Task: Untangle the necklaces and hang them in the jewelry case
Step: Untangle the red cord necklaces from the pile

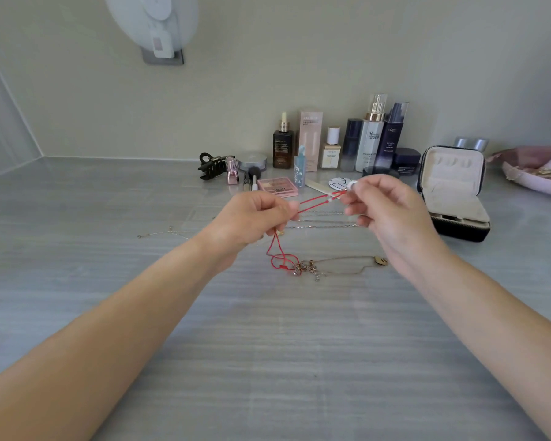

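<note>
Both hands hold a red cord necklace (314,201) stretched above the counter. My left hand (252,222) pinches one part of it, and my right hand (385,211) pinches the end with a white bead. The cord's loose loops (279,257) hang down to a tangle of gold chain (309,268) with an oval pendant (380,261). Thin silver chains (323,222) lie straight behind the hands. Another fine chain (166,233) lies to the left. The open dark jewelry case (455,192) with a beige lining stands at the right.
Cosmetic bottles (371,135), a pink palette (277,185), a black hair claw (212,165) and brushes line the back wall. A pink dish (535,176) with jewelry sits at the far right. Grey striped counter (268,345) spreads in front.
</note>
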Demonstrator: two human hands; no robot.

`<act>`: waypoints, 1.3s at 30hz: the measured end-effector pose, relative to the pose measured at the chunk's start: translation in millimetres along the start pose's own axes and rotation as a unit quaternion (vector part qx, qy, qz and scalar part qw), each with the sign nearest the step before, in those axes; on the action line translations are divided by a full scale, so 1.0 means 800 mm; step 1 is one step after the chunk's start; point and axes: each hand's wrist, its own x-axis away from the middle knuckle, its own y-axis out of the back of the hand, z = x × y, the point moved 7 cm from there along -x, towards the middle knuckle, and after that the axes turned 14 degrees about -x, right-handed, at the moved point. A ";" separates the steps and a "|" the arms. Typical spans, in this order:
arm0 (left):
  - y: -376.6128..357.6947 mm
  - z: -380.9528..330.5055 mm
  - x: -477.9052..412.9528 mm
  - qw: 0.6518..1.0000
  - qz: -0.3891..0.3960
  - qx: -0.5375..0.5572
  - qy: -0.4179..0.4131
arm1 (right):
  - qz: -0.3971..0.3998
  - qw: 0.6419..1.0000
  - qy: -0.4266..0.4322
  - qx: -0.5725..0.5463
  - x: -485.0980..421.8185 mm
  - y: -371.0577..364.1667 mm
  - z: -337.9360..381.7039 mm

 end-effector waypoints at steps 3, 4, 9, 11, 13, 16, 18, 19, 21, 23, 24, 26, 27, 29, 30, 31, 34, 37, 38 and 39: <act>0.012 0.011 -0.005 0.998 -0.017 0.047 0.028 | -0.049 0.988 -0.064 -0.131 -0.009 0.015 -0.010; 0.014 0.013 -0.006 0.997 -0.017 0.065 0.033 | -0.067 0.982 -0.079 -0.159 -0.011 0.020 -0.013; 0.020 0.018 -0.010 0.990 -0.014 0.129 0.051 | -0.105 0.953 -0.124 -0.256 -0.020 0.035 -0.023; 0.023 0.019 -0.011 0.988 -0.012 0.143 0.051 | -0.112 0.947 -0.130 -0.273 -0.022 0.039 -0.024; 0.025 0.020 -0.012 0.988 -0.012 0.143 0.052 | -0.123 0.944 -0.129 -0.279 -0.023 0.044 -0.025; 0.026 0.025 -0.014 0.989 -0.012 0.134 0.057 | -0.144 0.936 -0.134 -0.292 -0.024 0.050 -0.030; 0.028 0.028 -0.014 0.990 -0.014 0.128 0.062 | -0.157 0.930 -0.138 -0.304 -0.024 0.054 -0.034; 0.030 0.029 -0.015 0.990 -0.016 0.127 0.065 | -0.163 0.926 -0.139 -0.310 -0.024 0.056 -0.035; 0.034 0.031 -0.015 0.989 -0.021 0.129 0.070 | -0.173 0.920 -0.143 -0.323 -0.025 0.059 -0.038; 0.035 0.032 -0.015 0.988 -0.025 0.135 0.071 | -0.182 0.914 -0.146 -0.333 -0.025 0.063 -0.040; 0.035 0.033 -0.015 0.988 -0.025 0.136 0.071 | -0.187 0.912 -0.146 -0.335 -0.026 0.065 -0.041; 0.035 0.032 -0.015 0.988 -0.024 0.134 0.070 | -0.197 0.908 -0.143 -0.340 -0.027 0.068 -0.042; 0.035 0.032 -0.015 0.988 -0.024 0.133 0.070 | -0.201 0.907 -0.141 -0.343 -0.028 0.070 -0.043; 0.036 0.032 -0.015 0.988 -0.024 0.132 0.070 | -0.201 0.905 -0.141 -0.348 -0.031 0.073 -0.043; 0.037 0.032 -0.015 0.989 -0.024 0.132 0.068 | -0.198 0.906 -0.142 -0.347 -0.032 0.074 -0.043; 0.038 0.032 -0.015 0.989 -0.022 0.131 0.066 | -0.195 0.908 -0.145 -0.341 -0.033 0.076 -0.043; 0.038 0.032 -0.015 0.989 -0.019 0.133 0.059 | -0.195 0.915 -0.150 -0.319 -0.034 0.079 -0.044; 0.041 0.035 -0.016 0.991 -0.025 0.119 0.059 | -0.215 0.916 -0.144 -0.306 -0.034 0.086 -0.043; 0.042 0.036 -0.016 0.992 -0.028 0.111 0.057 | -0.224 0.916 -0.138 -0.302 -0.034 0.089 -0.042; 0.043 0.036 -0.016 0.993 -0.031 0.103 0.054 | -0.230 0.917 -0.132 -0.297 -0.033 0.090 -0.040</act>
